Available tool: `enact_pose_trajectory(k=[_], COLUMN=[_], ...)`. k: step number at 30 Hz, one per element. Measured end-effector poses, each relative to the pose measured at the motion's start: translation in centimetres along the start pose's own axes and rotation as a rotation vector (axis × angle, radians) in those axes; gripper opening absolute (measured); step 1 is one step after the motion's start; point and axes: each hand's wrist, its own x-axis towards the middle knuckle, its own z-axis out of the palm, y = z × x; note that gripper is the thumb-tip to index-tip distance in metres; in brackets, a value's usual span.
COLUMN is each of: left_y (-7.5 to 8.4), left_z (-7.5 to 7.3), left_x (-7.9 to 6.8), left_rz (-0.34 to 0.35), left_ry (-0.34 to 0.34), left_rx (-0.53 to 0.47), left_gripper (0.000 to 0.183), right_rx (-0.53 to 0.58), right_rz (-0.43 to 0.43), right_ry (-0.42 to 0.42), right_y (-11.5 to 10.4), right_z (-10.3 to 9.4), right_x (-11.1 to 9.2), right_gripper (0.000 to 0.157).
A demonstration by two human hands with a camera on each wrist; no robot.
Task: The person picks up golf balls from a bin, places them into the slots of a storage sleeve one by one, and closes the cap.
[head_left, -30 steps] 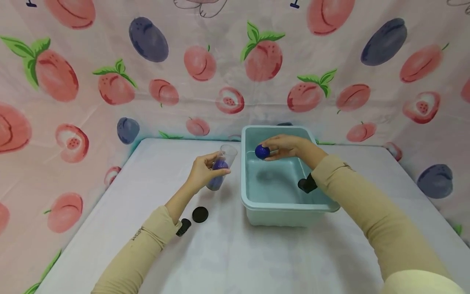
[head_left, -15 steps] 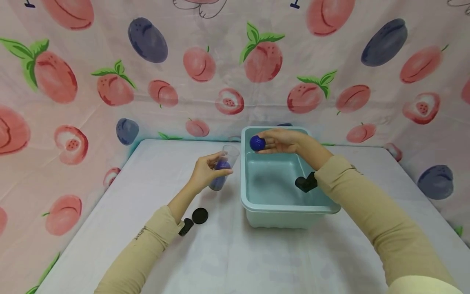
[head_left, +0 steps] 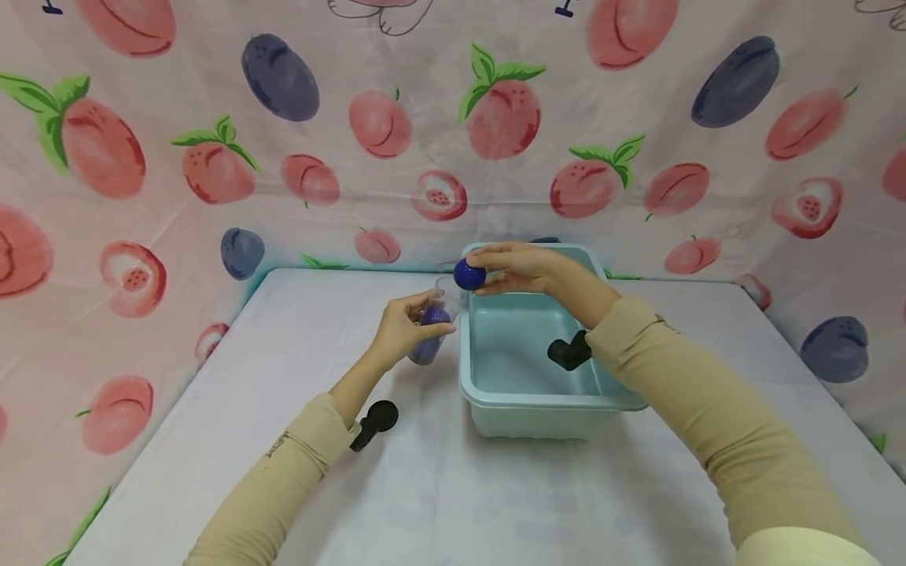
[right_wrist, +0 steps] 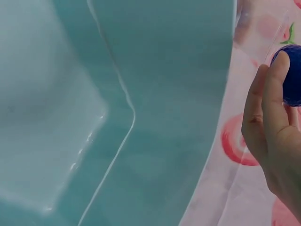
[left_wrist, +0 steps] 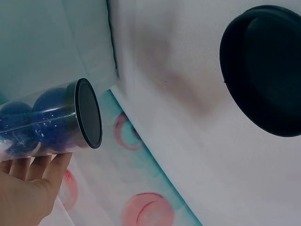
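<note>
1. I count 2 hands in the head view, both holding something.
2. Left hand [head_left: 398,330]: fingers curled round 1 clear tube [head_left: 423,353]. Tube is tilted, its mouth toward the tub, held up off the table [head_left: 538,503].
3. I get 2 blue balls [left_wrist: 49,120] inside the tube on the left wrist view, sitting end to end. 1 black cap [left_wrist: 88,114] on the tube's bottom end.
4. Right hand [head_left: 520,267]: fingers pinching 1 more blue ball [head_left: 469,274], so 3 balls in view. It's just beside the tube mouth, by the tub's far left corner. From here I can't tell whether ball and tube touch.
5. 1 light blue tub [head_left: 527,420] on the table, right of the tube. Right forearm reaches across it.
6. 1 round black lid [head_left: 383,416] flat on the table, left of the tub, near the left sleeve [head_left: 283,479].
7. 2 black wrist cameras [head_left: 569,350], one per arm.
8. Behind everything I see fruit-print cloth [head_left: 439,86].
</note>
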Motion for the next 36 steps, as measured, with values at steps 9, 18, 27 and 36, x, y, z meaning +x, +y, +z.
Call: enact_pose_trajectory(k=[9, 18, 27, 36], left_y=[0.6, 0.2, -0.6, -1.3], left_z=[0.0, -0.5, -1.6, -2.2], left_x=[0.4, -0.1, -0.8, -1.1], left_rz=[0.031, 0.013, 0.025, 0.033], left_ry=[-0.001, 0.024, 0.041, 0.035], left_rx=[0.058, 0.053, 0.051, 0.054], left_gripper=[0.064, 0.062, 0.062, 0.063], right_rx=[-0.01, -0.078, -0.08, -0.038], right_rz=[-0.059, -0.07, -0.132, -0.14], right_ry=[0.044, 0.073, 0.088, 0.108], right_y=[-0.8, 0.1, 0.1, 0.2], right_z=[0.3, 1.1, 2.8, 3.7], right_x=[-0.5, -1.3, -1.7, -3.0], right_gripper=[0.042, 0.042, 0.04, 0.041])
